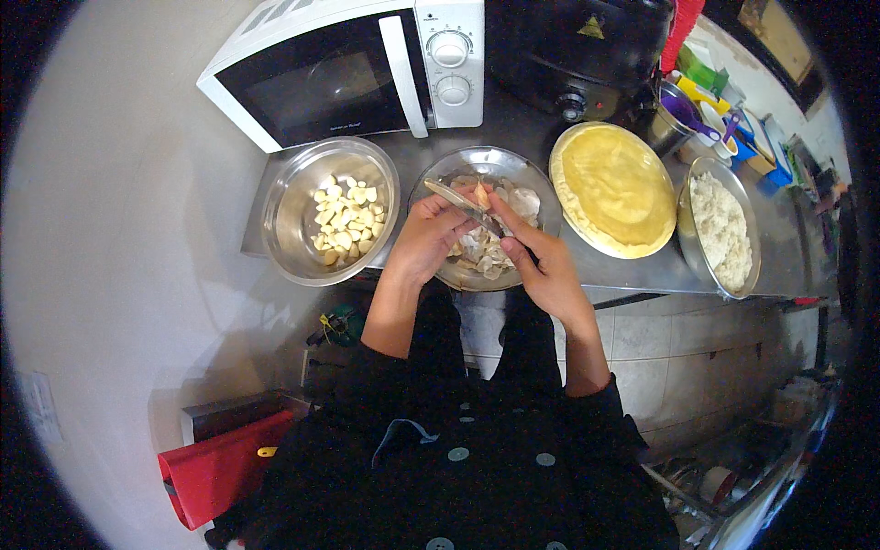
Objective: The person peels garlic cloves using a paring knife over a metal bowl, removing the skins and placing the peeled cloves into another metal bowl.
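My right hand [543, 265] grips a small knife [459, 197], its blade slanting up to the left across my left fingers. Between the fingertips of my left hand [433, 230] is a garlic clove [482, 197] with brownish skin still on it. Both hands hover over a round metal bowl [440, 159] that holds papery garlic skins [485, 258] and a whitish garlic bulb [524, 203]. To the left, a steel bowl [289, 227] contains many peeled garlic cloves [347, 223].
A white microwave [450, 82] and a black appliance [577, 55] stand along the back. On the right are a dish lined with yellow dough [612, 189], a bowl of white crumbly food [722, 230] and purple measuring cups [680, 113]. The steel counter's front edge [619, 287] runs before me.
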### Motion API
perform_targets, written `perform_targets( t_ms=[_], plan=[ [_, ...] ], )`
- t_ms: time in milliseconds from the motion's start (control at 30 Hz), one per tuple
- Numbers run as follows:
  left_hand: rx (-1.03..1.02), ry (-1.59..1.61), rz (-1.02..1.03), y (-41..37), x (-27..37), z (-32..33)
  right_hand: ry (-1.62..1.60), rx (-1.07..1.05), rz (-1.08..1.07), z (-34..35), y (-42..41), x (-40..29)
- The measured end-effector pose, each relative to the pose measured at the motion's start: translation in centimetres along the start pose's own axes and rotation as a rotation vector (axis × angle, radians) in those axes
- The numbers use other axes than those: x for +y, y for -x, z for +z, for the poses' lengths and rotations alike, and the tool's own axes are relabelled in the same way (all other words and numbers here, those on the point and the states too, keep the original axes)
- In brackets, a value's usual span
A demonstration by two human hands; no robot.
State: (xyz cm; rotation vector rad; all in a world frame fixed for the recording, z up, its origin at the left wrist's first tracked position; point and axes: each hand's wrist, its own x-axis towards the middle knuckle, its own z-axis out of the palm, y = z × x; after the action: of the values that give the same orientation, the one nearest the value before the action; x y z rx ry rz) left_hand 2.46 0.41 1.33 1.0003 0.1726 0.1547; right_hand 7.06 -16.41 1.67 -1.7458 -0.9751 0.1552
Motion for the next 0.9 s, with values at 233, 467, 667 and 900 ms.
perform_targets(
  t_ms=[233, 467, 667, 900],
  plan=[
    [-0.093, 0.159, -0.074, -0.5, -1.3, -1.9, 0.027, -0.001, -0.011, -0.1, 0.1, -0.4],
    [-0.163, 0.151, -0.096, -0.3, -0.7, -1.7, 0.088, -0.021, -0.027, -0.3, 0.6, -0.5],
    [-0.17, 0.093, -0.068, 0.2, -0.8, -1.2, -0.38, 0.015, 0.377, -0.6, 0.3, -1.6],
    [-0.196, 0.119, -0.079, 0.0, -0.9, -2.5, -0.142, 0.004, 0.129, -0.1, 1.1, -1.1]
  ],
)
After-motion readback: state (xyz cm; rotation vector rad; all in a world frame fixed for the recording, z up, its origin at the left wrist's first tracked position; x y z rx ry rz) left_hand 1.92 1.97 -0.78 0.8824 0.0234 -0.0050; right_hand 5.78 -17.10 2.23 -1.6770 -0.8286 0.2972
